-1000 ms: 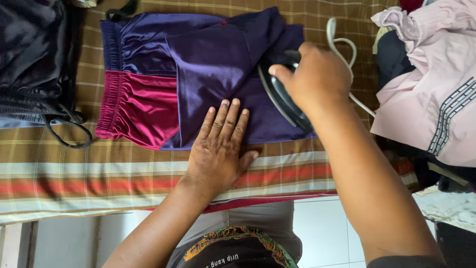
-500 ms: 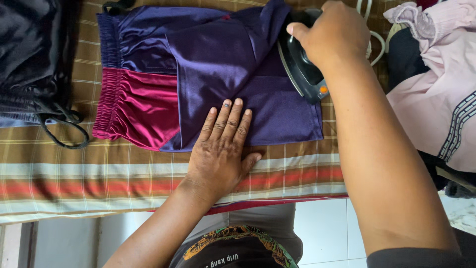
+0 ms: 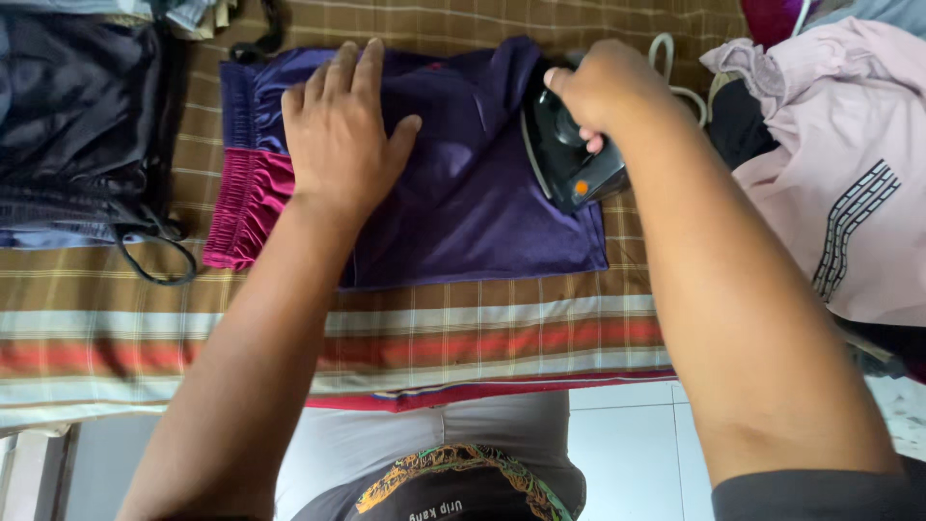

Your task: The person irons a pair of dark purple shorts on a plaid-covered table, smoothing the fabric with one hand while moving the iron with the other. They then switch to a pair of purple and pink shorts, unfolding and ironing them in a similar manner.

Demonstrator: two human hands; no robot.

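Striped cloth (image 3: 482, 333) in brown, cream and red covers the work surface seen from the head camera, with pale floor tiles below its near edge. On it lies a pair of purple shorts (image 3: 463, 203) with a magenta panel at the gathered waistband. The left hand (image 3: 340, 135) presses flat on the shorts — fingers spread narrowly and pointing away from the person, holding nothing, the waistband just left of the fingertips. The right hand (image 3: 603, 87) is curled tight around the handle of a black iron (image 3: 571, 159), which rests on the right part of the shorts, just below the knuckles. Beyond those fingers a white cord (image 3: 667, 60) loops. A pink garment (image 3: 830, 174) lies right of the iron; dark clothing (image 3: 77, 125) is heaped well left of the left hand.
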